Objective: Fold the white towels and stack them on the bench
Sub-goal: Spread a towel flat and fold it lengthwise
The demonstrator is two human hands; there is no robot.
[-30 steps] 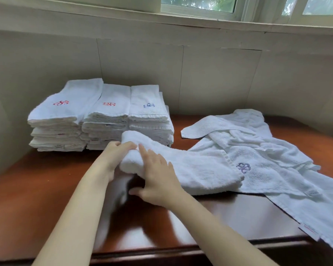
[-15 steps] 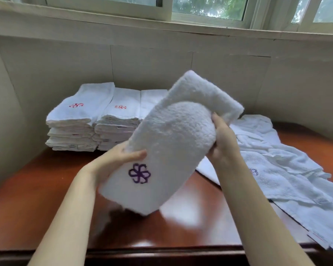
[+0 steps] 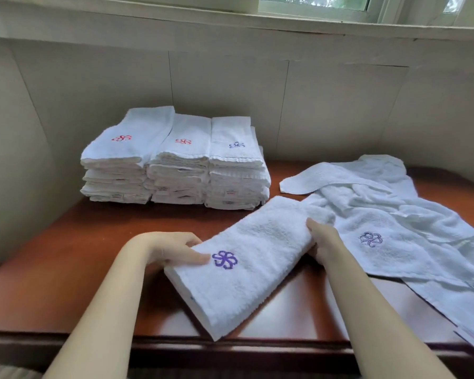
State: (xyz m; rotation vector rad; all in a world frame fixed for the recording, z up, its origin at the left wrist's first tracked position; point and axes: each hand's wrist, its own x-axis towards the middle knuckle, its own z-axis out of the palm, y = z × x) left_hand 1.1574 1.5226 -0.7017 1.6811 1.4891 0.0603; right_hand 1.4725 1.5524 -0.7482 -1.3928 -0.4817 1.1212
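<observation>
A: Where is the folded towel lying?
B: Lying slantwise on the bench, purple emblem up, before three stacks of folded towels; unfolded towels beside it.
A: Hands?
B: Left hand gripping its left edge, thumb on top; right hand clasping its right side.

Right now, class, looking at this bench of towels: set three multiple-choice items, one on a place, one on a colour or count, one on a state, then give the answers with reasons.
1. Where do the folded stacks stand?
A. back left of the bench
B. front right
C. on the sill

2. What colour is the emblem on the held towel?
A. red
B. purple
C. green

3. How are the loose towels on the right?
A. rolled
B. stacked
C. unfolded, rumpled

Answers: 1 A, the stacks sit by the wall; 2 B, purple flower beside the left hand; 3 C, they sprawl beyond the right hand.
</observation>
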